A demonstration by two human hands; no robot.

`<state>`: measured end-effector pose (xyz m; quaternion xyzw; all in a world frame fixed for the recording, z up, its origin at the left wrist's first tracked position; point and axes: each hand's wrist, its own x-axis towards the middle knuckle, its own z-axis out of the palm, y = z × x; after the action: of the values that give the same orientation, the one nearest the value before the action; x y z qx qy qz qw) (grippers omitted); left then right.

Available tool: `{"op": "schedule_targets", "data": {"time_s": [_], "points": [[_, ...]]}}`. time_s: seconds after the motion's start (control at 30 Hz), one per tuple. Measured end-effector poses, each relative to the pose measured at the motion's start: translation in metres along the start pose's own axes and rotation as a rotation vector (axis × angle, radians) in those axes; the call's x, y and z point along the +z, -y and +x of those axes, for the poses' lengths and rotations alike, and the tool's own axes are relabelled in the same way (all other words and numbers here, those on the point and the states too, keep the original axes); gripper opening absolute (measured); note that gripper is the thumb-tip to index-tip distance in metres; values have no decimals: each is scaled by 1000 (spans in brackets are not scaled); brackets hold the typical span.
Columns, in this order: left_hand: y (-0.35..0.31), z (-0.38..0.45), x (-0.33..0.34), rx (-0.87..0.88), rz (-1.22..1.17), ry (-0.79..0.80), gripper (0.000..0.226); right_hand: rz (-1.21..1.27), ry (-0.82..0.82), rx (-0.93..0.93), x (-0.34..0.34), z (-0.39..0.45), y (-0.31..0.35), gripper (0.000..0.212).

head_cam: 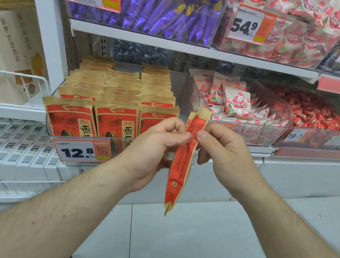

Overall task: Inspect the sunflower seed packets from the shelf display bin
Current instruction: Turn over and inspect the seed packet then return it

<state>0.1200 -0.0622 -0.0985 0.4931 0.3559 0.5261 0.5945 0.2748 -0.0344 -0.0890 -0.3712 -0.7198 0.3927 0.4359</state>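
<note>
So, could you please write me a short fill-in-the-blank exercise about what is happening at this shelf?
1. The seed packet is pinched by ____ hands, the left hand and the right hand.
2. The price tag on the seed packet bin reads ____.
3. The top-shelf bin over the seed packets holds sweets in ____ wrappers.

Missing words: both; 12.8; purple
</note>
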Motion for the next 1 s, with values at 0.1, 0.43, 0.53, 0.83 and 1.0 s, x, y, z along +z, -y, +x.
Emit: {"op": "schedule_targets", "data": {"time_s": [0.1, 0.43, 0.53, 0.83, 1.0], "points": [[2, 0, 0, -24, -1, 3, 16, 8, -12, 36, 1, 1, -1, 23], [-2, -1, 1, -25, -53, 5, 20, 23, 23, 68, 0, 1, -1, 19], [-5, -1, 1, 0, -56, -5, 17, 19, 59, 68, -4, 0, -1, 17], [-7, 2, -6, 74, -94, -78, 17, -202, 246, 114, -8, -6, -3, 77], [-10, 2, -9, 104, -144, -101, 17, -249, 355, 99, -6, -8, 2, 104]]}}
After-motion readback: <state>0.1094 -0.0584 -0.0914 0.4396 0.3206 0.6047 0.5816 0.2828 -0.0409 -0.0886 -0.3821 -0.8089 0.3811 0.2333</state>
